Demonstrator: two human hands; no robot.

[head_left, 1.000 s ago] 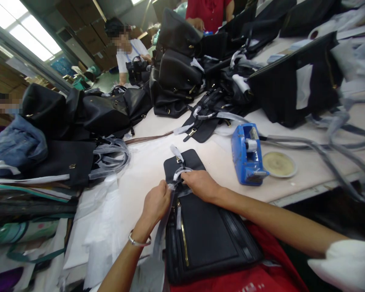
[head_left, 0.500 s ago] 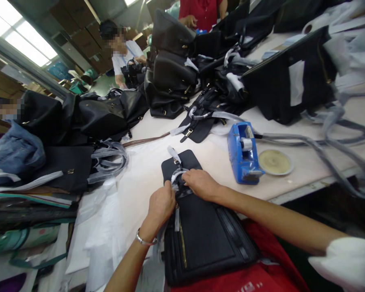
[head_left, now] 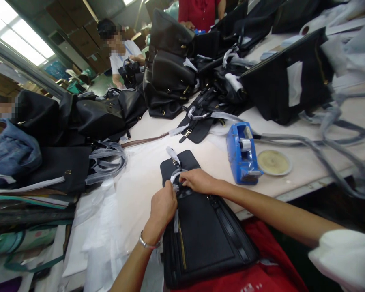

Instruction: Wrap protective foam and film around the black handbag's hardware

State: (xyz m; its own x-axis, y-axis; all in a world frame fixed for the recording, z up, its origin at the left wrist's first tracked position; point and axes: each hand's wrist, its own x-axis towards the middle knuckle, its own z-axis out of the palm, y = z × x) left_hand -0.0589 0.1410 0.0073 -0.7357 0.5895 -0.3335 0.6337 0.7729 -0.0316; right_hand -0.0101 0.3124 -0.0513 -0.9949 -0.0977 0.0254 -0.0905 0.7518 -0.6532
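A black bag [head_left: 205, 233] with a gold zipper lies at the table's near edge, its top flap [head_left: 187, 158] spread away from me. At the base of the flap is a carry handle [head_left: 175, 174] in whitish plastic wrap. My left hand [head_left: 163, 205], a bracelet on its wrist, is closed with thumb and finger pinching the handle's left end. My right hand [head_left: 197, 180] has curled fingers closed at the handle's right side. The exact grip of both fingertips is partly hidden. A strip of pale wrap [head_left: 176, 221] hangs by the zipper.
A blue tape dispenser [head_left: 243, 154] and a round dish [head_left: 274, 162] stand to the right. Several black bags [head_left: 167, 73] pile up at the back. Plastic sheets [head_left: 100, 227] lie at left. Co-workers, one in a white shirt [head_left: 126, 52], are across the table.
My right hand has shifted slightly left, its fingers curling more at the handle. My left hand stays at the handle's left end. The bag has hardly moved.
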